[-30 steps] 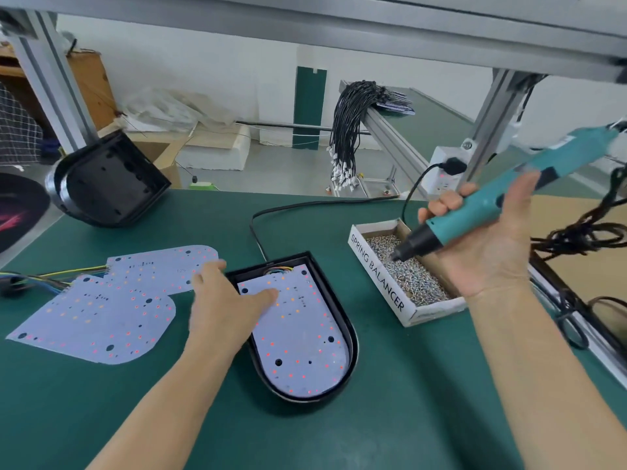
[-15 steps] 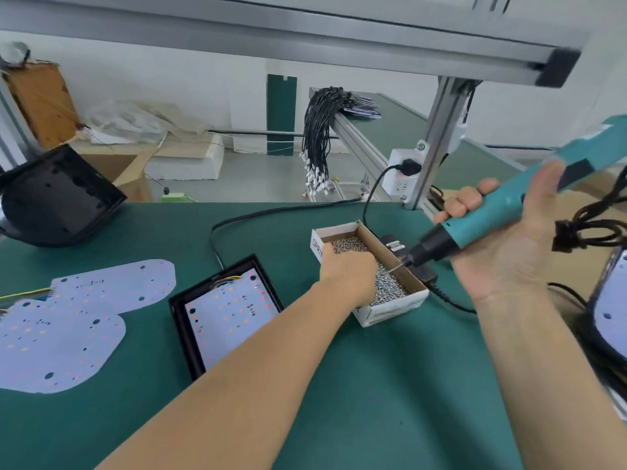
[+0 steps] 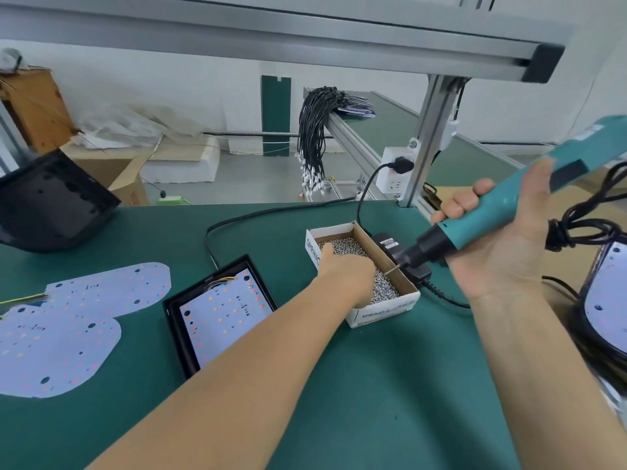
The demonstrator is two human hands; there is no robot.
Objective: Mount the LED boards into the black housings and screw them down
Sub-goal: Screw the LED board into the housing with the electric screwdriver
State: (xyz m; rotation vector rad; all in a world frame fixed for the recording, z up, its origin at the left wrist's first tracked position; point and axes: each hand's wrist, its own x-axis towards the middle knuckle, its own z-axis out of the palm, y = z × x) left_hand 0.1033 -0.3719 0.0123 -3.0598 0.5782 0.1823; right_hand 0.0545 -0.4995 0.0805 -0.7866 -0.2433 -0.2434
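My left hand digs in the screw box, fingers hidden, grip unknowable. My right hand clamps the electric screwdriver. The LED board sits in its black housing; grabbing several screws risks spills there.

White walls stand far off above a grey floor; an aluminium frame (overhead, its post at right) spans the green bench.
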